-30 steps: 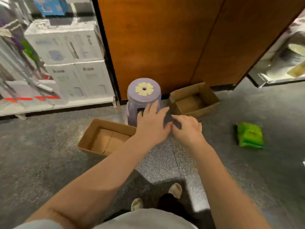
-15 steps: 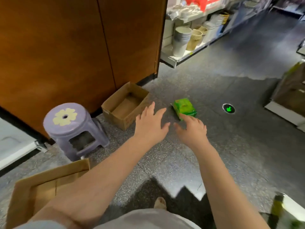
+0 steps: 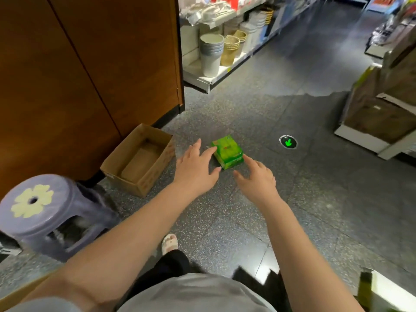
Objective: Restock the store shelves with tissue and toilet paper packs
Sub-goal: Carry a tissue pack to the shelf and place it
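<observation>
Nearest the camera, both bare forearms stretch forward and down over the speckled grey floor (image 3: 315, 199), above a grey shirt hem and one pale shoe (image 3: 170, 243). At the end of them the left hand (image 3: 198, 167) is spread palm-down, fingers straight, its fingertips reaching the near left edge of the green tissue pack (image 3: 227, 152); whether they touch it cannot be told. To its right, the right hand (image 3: 257, 176) is also released, fingers loosely extended, the index finger pointing at the pack's right corner. Neither hand grasps anything. Just beyond the fingertips and between the two hands, the pack lies on the floor: a bright green, glossy block, seemingly two layers stacked, with a small reddish mark on top too blurred to read. Left of the left hand stand an open cardboard box (image 3: 139, 161) and, nearer, a purple stool (image 3: 45, 212) with a pale flower on its seat. Beyond the right hand a round floor marker (image 3: 288, 142) shows a green arrow.
</observation>
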